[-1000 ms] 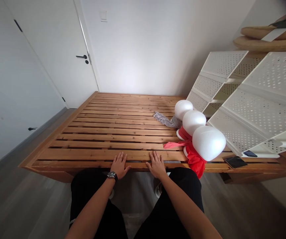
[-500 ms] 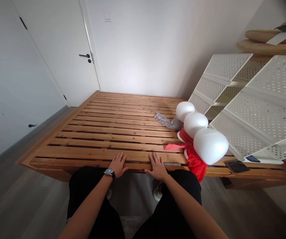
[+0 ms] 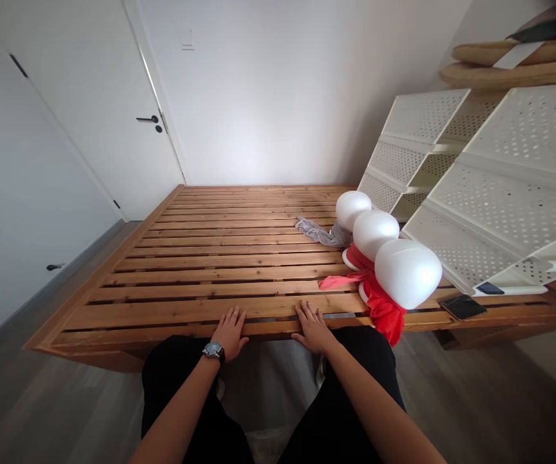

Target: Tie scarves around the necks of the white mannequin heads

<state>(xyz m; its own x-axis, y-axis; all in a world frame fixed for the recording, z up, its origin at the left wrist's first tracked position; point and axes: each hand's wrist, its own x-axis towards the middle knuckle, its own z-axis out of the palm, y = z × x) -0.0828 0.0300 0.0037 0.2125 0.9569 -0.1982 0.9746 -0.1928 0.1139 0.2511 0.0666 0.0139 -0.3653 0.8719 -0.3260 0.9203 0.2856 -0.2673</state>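
My left hand [image 3: 230, 333] lies flat on the near edge of the slatted wooden bed frame [image 3: 200, 310], fingers stretched forward, a watch [image 3: 214, 350] on its wrist. My right hand [image 3: 312, 327] rests the same way farther right, also open and holding nothing. To its right stand three white foam heads in a slanting row: a near one [image 3: 408, 274], a middle one [image 3: 375, 234] and a far one [image 3: 353, 210]. Bright red cloth [image 3: 386, 312] is tied round the nearest, a paler red scarf [image 3: 348, 279] round the middle one, and a grey scarf [image 3: 323, 232] round the farthest.
White perforated storage bins [image 3: 504, 180] stand on the right, with tan cushions [image 3: 519, 61] above them. A dark phone-like slab [image 3: 462, 307] lies by the bins. A white door [image 3: 98, 116] is at the back left, beside a white wall [image 3: 268, 96].
The view has tilted and shifted slightly, and my knees look a little farther right. Both hands stay flat on the edge; the foam heads and scarves have not moved.
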